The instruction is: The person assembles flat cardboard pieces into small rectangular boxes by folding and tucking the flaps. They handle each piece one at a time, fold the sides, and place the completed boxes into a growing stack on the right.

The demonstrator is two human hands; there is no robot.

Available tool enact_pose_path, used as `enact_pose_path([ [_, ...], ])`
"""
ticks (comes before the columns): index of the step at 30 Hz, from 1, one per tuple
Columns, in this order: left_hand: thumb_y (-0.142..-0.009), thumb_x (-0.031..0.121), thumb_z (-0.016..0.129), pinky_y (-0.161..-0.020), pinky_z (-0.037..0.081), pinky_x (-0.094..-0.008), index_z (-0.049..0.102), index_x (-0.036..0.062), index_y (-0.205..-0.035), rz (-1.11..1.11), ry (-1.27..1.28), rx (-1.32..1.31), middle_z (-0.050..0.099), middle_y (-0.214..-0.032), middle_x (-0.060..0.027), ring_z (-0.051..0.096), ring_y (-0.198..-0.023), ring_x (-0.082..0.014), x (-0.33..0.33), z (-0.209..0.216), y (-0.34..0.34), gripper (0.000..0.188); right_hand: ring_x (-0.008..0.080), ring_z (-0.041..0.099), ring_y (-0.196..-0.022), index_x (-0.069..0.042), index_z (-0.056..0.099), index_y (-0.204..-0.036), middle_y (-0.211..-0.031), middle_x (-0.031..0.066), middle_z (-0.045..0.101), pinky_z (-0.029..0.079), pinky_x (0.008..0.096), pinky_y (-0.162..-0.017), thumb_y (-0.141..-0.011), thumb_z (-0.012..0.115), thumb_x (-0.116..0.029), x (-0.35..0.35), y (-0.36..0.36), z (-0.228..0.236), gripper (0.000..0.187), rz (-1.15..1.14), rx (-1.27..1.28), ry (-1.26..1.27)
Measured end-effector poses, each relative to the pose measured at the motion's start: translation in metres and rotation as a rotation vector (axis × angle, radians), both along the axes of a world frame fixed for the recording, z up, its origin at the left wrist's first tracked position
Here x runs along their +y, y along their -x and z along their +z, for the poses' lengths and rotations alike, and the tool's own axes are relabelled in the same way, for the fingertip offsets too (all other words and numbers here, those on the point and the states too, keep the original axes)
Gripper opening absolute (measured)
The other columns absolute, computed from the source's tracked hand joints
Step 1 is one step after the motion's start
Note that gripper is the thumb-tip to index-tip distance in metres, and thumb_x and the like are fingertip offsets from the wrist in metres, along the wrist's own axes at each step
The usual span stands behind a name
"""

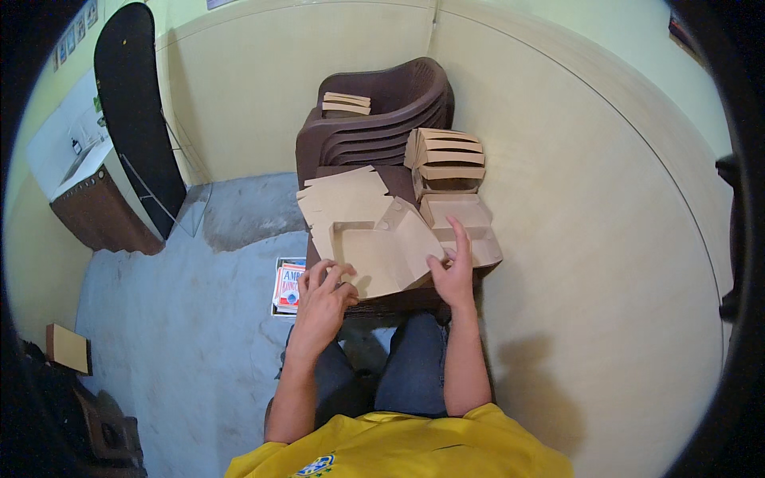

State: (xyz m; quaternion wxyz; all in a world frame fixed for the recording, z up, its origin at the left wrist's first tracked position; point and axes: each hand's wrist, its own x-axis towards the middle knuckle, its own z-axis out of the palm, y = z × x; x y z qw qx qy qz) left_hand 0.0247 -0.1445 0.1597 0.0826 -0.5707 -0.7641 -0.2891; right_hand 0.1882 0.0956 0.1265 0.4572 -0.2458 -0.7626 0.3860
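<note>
A partly folded brown cardboard box [369, 252] lies in front of me on a dark brown surface, its near and left walls raised and a flap standing at its right. My left hand [323, 299] has its fingers bent over the near left corner of this box, gripping the wall. At the box's right edge is my right hand [454, 275], its thumb against the flap and its fingers stretched upward and apart. Flat cardboard blanks [344, 191] lie beneath and behind the box. Close beyond my right fingers sits another opened cardboard box [482, 245].
Folded boxes [454, 151] are stacked at the back right, near stacked brown plastic chairs [366, 143] that hold more cardboard pieces [347, 103]. A box of printed booklets [288, 288] stands on the floor at left. The wall [574, 239] rises close on the right.
</note>
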Motion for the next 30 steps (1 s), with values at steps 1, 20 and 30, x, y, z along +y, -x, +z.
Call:
enact_pose_path([
  [1, -0.089, 0.016, 0.077, -0.116, 0.034, -0.0489, 0.077, 0.0113, -0.099, -0.055, 0.047, -0.032, 0.067, -0.128, -0.0027, 0.052, -0.135, -0.0285, -0.001, 0.001, 0.002, 0.011, 0.0358, 0.054, -0.138, -0.006, 0.047, -0.159, -0.158, 0.02, 0.047, 0.053, 0.0471, -0.109, -0.079, 0.072, -0.003, 0.008, -0.005, -0.002, 0.084, 0.011, -0.023, 0.089],
  [20, -0.094, 0.044, 0.073, -0.102, 0.059, -0.0494, 0.057, 0.0001, -0.146, -0.118, -0.318, -1.82, 0.07, -0.132, -0.0184, 0.07, -0.12, -0.0334, 0.052, -0.07, 0.037, 0.07, 0.0244, 0.061, -0.13, -0.004, 0.039, -0.152, -0.139, 0.0163, 0.062, 0.048, 0.0419, -0.111, -0.089, 0.077, -0.001, -0.052, -0.054, -0.044, 0.073, 0.261, -0.212, 0.442],
  [30, -0.103, 0.044, 0.073, -0.093, 0.058, -0.0401, 0.059, 0.0031, -0.144, -0.197, -0.694, -1.698, 0.072, -0.119, -0.012, 0.072, -0.105, -0.0245, 0.097, -0.119, 0.015, 0.06, 0.0306, 0.073, -0.116, 0.002, 0.058, -0.146, -0.132, 0.0163, 0.072, 0.059, 0.0464, -0.103, -0.096, 0.071, -0.026, -0.074, -0.046, -0.047, 0.059, 0.679, 0.366, 1.449],
])
